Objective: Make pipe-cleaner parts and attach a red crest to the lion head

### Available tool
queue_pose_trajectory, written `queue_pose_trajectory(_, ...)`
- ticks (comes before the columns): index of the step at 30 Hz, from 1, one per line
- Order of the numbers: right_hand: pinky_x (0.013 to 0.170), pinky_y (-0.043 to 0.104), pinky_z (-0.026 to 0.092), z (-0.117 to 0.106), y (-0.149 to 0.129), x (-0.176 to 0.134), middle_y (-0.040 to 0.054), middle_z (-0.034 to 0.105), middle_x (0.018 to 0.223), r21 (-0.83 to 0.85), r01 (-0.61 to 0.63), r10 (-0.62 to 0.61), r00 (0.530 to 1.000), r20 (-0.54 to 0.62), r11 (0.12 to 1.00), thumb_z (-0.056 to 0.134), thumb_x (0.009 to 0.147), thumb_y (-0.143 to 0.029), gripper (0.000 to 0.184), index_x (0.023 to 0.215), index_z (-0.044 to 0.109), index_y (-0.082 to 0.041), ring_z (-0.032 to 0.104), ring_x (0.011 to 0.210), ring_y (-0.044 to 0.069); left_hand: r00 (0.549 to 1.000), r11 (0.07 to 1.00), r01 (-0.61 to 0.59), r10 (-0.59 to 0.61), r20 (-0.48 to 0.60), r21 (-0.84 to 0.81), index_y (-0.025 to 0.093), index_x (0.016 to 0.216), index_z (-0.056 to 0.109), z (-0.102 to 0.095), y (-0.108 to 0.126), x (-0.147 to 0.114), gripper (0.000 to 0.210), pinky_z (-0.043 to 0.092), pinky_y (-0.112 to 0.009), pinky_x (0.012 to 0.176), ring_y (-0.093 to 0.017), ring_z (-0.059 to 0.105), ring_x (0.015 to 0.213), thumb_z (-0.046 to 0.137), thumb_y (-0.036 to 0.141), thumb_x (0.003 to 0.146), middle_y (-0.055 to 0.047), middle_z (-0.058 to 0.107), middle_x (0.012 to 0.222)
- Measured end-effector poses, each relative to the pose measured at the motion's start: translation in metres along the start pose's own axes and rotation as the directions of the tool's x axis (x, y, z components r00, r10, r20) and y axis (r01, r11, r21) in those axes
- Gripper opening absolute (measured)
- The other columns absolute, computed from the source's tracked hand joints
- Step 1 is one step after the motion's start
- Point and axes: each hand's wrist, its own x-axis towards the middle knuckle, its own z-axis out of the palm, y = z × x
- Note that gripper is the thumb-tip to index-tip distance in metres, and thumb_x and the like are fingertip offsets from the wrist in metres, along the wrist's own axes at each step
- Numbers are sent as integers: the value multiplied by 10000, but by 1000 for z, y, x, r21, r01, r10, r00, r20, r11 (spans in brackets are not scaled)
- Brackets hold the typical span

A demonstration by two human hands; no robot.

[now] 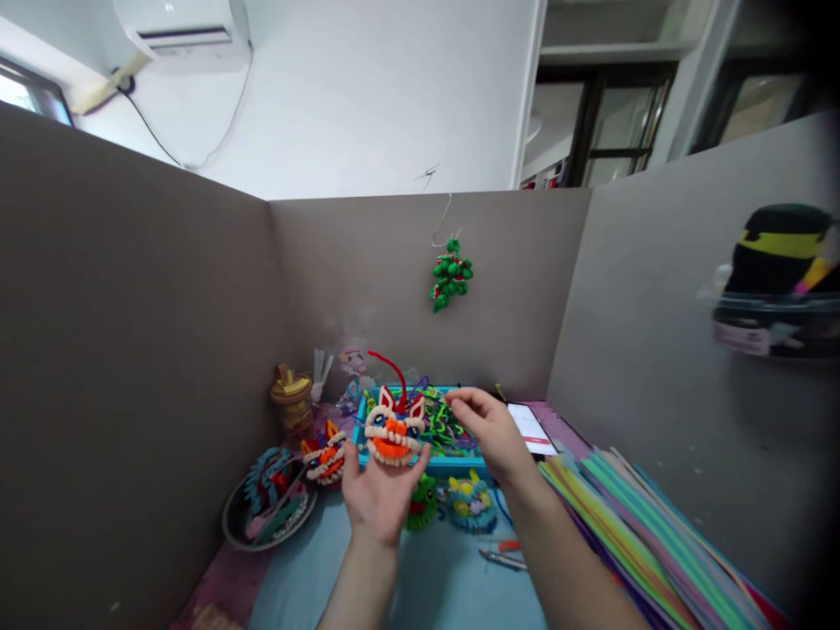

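Observation:
My left hand (379, 503), palm up, holds a lion head made of pipe cleaners (394, 430) with its fingers around the sides. It is cream and orange, with blue eyes, upright ears and a long red stem curving up from the top. My right hand (491, 430) is raised to the right of it, fingertips pinched together; whatever they may hold is too small to make out. A similar lion head (324, 455) sits just left of my left hand. Below and behind my hands are a green figure (423, 503) and a blue and yellow one (471, 505).
A blue tray (459, 465) of pipe-cleaner scraps stands behind. A metal bowl (266, 544) with tools is at left, pliers (504, 560) in front, a phone (528, 427) and pipe-cleaner bundles (647, 525) at right. Grey partitions (367, 271) enclose the table.

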Motion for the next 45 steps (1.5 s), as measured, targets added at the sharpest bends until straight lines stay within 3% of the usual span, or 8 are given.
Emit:
queue_pose_trajectory(5,715,339,465,2,16,-5,44,662,835,42,-65,65,998,10,997,640,710,-371,166,822,666,-252,598,777,212,997,1000,9,-11,76,21,230,1136,615,-1,2,-2,523,158,-628,1059,-293,533,1162,418,604,829,-112,671,1125)
queue_pose_trajectory(14,731,318,468,6,17,-9,28,654,822,91,-118,93,966,242,989,660,709,-312,127,792,639,-217,601,764,185,976,995,75,-86,198,62,239,1251,537,2,-7,-7,626,147,-594,1072,-273,522,1182,313,652,837,-126,642,1179)
queue_pose_trajectory(19,734,302,445,9,18,-8,19,632,768,153,-144,97,954,282,978,632,726,-308,140,709,596,-174,573,735,160,888,987,157,-159,432,41,224,1305,486,1,-8,-4,690,113,-519,1108,-228,453,1253,203,661,851,-117,553,1304)
queue_pose_trajectory(21,712,287,433,10,20,-8,10,620,743,175,-149,99,959,265,973,634,719,-299,143,698,591,-164,558,712,149,866,985,172,-166,472,32,211,1310,480,2,-9,-4,701,157,-493,1106,-224,429,1271,193,660,853,-120,528,1330)
queue_pose_trajectory(26,632,250,389,11,21,-7,-12,581,679,202,-172,131,970,202,964,632,707,-291,143,699,593,-153,508,649,127,924,990,137,-138,356,28,231,1303,486,12,-14,-8,596,364,-395,999,-220,520,1170,275,593,880,-119,566,1287)
queue_pose_trajectory(29,604,240,371,12,21,-6,-20,558,649,212,-171,130,972,195,962,628,712,-294,158,667,576,-151,479,619,116,959,993,109,-118,257,49,267,1301,484,16,-15,-9,520,412,-344,940,-210,562,1106,354,545,882,-94,589,1258)
queue_pose_trajectory(39,657,252,399,9,25,-6,10,631,738,249,-147,100,976,194,957,652,736,-361,211,739,626,-152,540,682,138,984,973,-55,15,177,223,304,1308,467,26,-16,-11,489,286,-470,1075,-265,411,1273,490,463,846,-54,515,1346)
queue_pose_trajectory(45,669,254,405,8,25,-7,21,650,764,244,-131,96,984,152,961,658,733,-395,243,745,637,-153,559,714,151,969,885,-196,109,220,423,274,1320,459,23,-22,-13,542,239,-470,1105,-272,400,1282,599,322,798,-76,496,1360)
